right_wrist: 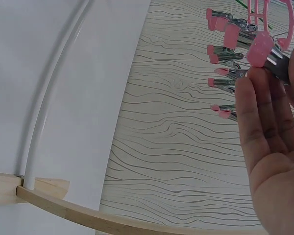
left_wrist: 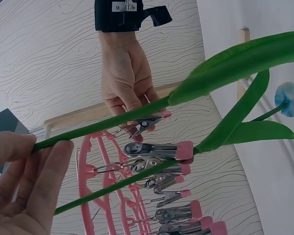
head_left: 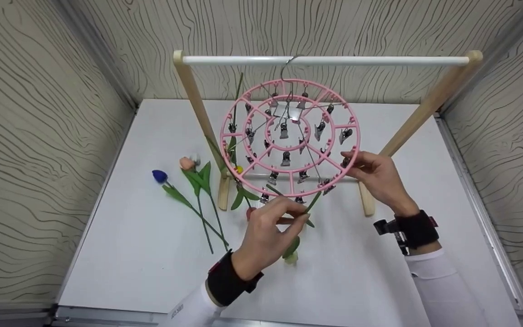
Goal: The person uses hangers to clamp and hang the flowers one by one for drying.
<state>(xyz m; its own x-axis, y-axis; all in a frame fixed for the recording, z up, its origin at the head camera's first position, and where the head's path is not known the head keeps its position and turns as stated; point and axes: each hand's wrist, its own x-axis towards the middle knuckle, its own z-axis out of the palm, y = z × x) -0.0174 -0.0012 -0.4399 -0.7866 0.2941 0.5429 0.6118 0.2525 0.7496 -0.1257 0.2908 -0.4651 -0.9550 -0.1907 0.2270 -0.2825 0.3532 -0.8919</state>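
Observation:
My left hand [head_left: 273, 231] pinches the green stem [left_wrist: 103, 122] of an artificial flower between thumb and fingertips, below the front rim of a pink round clip hanger [head_left: 291, 177]. A long leaf [left_wrist: 240, 68] extends from that stem; its bloom is outside the left wrist view. My right hand [head_left: 379, 179] holds a metal clip [right_wrist: 277, 63] with pink tips at the hanger's right rim. Beside the held stem, another stem passes through a clip [left_wrist: 159, 150], its pale blue flower [left_wrist: 289, 98] beyond the leaves. A pale bloom [head_left: 291, 259] shows below my left hand; which stem bears it I cannot tell.
The hanger hooks over a white rod [head_left: 325, 60] on a wooden-legged stand [head_left: 418, 118]. A red flower [head_left: 250, 213] and a yellow flower [head_left: 239, 169] show at its left. A blue tulip [head_left: 159, 176] and a peach tulip [head_left: 186, 163] lie on the white table [head_left: 120, 254].

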